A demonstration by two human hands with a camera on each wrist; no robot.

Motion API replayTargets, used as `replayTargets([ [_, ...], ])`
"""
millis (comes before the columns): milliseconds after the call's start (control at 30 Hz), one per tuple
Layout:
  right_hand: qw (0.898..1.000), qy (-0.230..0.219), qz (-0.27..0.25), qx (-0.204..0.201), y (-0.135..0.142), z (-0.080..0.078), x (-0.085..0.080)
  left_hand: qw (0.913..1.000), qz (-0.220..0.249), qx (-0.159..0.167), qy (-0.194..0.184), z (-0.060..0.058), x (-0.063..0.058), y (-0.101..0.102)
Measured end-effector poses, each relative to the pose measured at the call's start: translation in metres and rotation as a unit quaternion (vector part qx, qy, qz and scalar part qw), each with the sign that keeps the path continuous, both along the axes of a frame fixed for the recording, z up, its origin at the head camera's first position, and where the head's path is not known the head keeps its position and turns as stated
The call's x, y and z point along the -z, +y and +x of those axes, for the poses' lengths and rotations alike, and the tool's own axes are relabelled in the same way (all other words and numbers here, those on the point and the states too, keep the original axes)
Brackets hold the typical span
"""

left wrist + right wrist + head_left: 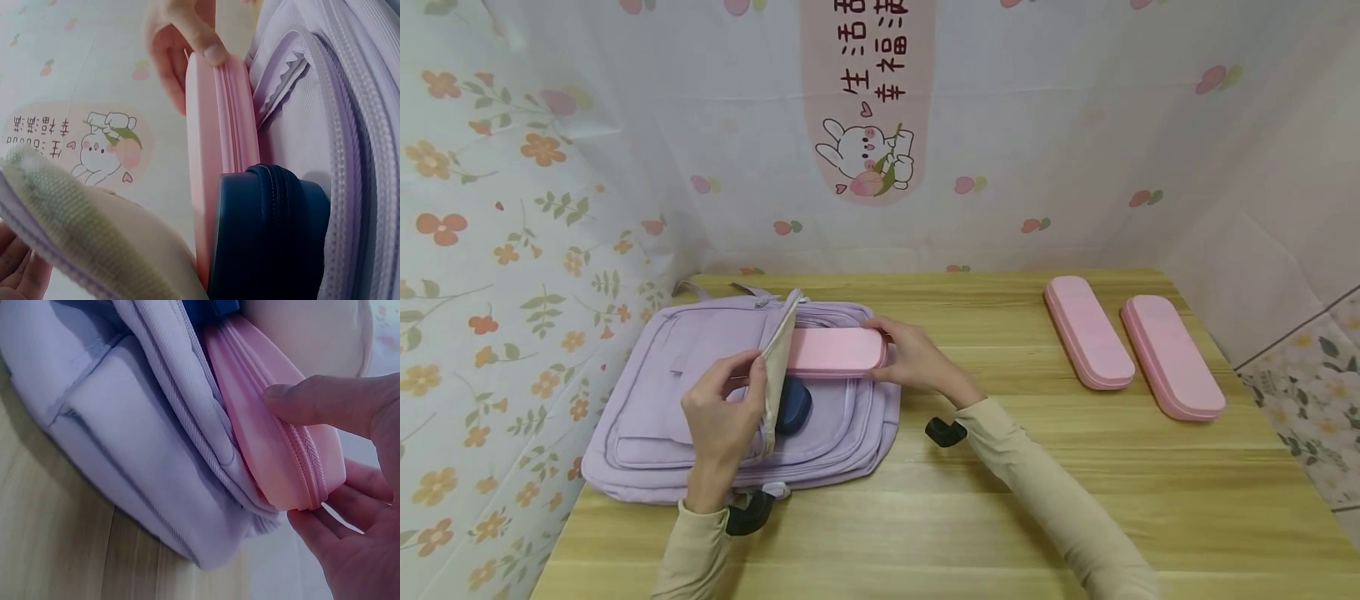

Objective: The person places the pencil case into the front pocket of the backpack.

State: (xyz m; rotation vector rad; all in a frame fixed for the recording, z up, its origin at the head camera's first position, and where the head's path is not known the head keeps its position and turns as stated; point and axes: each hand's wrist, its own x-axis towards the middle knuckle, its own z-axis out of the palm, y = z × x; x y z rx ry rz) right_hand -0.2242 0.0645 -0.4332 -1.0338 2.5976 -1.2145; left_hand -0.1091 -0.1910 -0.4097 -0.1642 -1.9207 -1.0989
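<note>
A lavender backpack (655,400) lies flat on the table, its front pocket unzipped. My left hand (724,408) pinches the edge of the raised pocket flap (781,358), whose cream lining shows. Between my right hand's (917,354) thumb and fingers is the end of a pink zippered pencil case (838,350); its other end is inside the pocket, partly hidden by the flap. Next to it in the pocket sits a dark blue zippered case (793,406). In the right wrist view, the thumb presses near the pink case's zipper (300,450).
Two more pink pencil cases (1090,333) (1172,357) lie side by side at the right of the wooden table (1000,517). A printed curtain (722,125) hangs behind and at both sides. Black wrist mounts (946,432) sit at both wrists.
</note>
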Motion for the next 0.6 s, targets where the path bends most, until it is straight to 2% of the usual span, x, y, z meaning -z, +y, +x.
replayTargets([
  [200,1.000,0.008,-0.006,-0.002,-0.016,-0.001,0.004,0.9998,0.013,0.013,-0.003,0.001,0.000,0.002],
  [367,1.000,-0.005,-0.024,0.013,-0.030,0.001,0.009,0.9998,0.008,0.018,-0.002,0.001,0.000,0.003],
  [600,0.999,0.033,-0.004,0.041,-0.045,0.005,0.011,0.9997,0.007,0.023,0.002,0.001,-0.001,0.005],
])
